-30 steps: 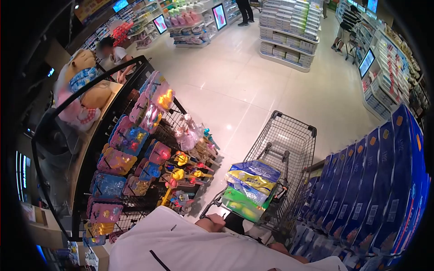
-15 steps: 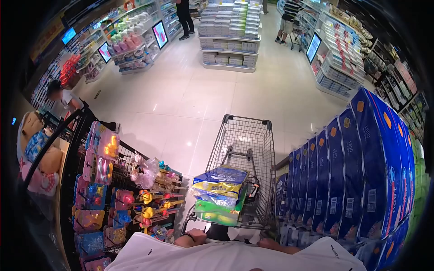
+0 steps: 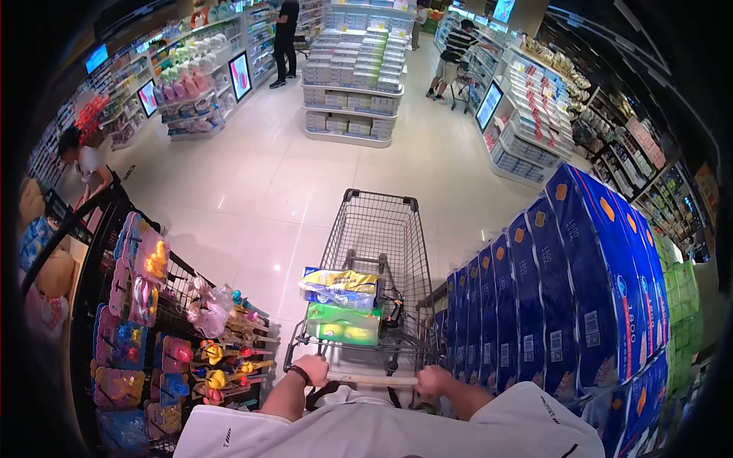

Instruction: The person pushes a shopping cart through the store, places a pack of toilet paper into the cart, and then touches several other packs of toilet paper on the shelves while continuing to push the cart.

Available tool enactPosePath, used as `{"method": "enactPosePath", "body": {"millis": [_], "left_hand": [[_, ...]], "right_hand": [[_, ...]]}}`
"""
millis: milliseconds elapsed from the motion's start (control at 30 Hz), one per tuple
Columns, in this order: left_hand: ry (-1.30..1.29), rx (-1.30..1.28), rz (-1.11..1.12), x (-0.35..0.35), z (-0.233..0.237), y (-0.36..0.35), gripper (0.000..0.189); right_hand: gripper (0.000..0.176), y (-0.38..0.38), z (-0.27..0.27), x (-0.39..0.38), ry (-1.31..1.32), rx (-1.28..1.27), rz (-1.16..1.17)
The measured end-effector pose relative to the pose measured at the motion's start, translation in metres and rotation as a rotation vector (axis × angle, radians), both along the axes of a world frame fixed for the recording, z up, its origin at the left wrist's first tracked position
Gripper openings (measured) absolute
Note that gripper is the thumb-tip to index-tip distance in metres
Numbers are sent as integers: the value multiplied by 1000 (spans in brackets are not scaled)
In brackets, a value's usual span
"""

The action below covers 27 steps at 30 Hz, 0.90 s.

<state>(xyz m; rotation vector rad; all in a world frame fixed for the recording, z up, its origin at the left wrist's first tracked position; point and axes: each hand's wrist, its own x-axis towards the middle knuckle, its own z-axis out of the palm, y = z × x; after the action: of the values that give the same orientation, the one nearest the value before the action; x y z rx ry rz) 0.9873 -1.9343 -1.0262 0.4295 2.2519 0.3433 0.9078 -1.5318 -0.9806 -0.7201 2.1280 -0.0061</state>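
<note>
My left hand [image 3: 311, 369], with a dark band on the wrist, is closed round the left part of the shopping cart handle [image 3: 374, 379]. Toward the other end of the same bar, my right hand [image 3: 434, 382] is wrapped in a fist. Ahead of them stretches the grey wire shopping cart [image 3: 382, 229]. At its near left lie a blue and yellow plastic-wrapped pack [image 3: 340, 286] and, closer to me, a green pack [image 3: 343, 327]. The front of the basket shows bare wire.
Hooks with small toys [image 3: 217, 355] hang from a black rack on my left. Blue tissue packs [image 3: 534, 305] are stacked high along the right. Farther off stand a display of boxes [image 3: 355, 76], a person in black [image 3: 286, 38] and a person in a striped shirt [image 3: 454, 46].
The cart and surroundings have shifted left in view. Both hands and forearms now show more fully on the handle. The packs in the cart look flatter from this angle.
</note>
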Motion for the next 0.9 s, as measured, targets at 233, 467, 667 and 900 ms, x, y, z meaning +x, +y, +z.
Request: {"method": "enactPosePath", "body": {"millis": [233,467,667,900], "left_hand": [[144,-13,178,-106,-11,14,37],[174,-12,115,-180,-21,6,44],[211,-19,86,-228,-32,-1,37],[228,-59,61,-275,-27,8,40]], "right_hand": [[40,4,-21,-113,303,42,-28],[35,3,-36,-173,364,-44,-74],[37,-6,-33,-203,294,84,-127],[38,3,-39,-233,351,35,-145]]}}
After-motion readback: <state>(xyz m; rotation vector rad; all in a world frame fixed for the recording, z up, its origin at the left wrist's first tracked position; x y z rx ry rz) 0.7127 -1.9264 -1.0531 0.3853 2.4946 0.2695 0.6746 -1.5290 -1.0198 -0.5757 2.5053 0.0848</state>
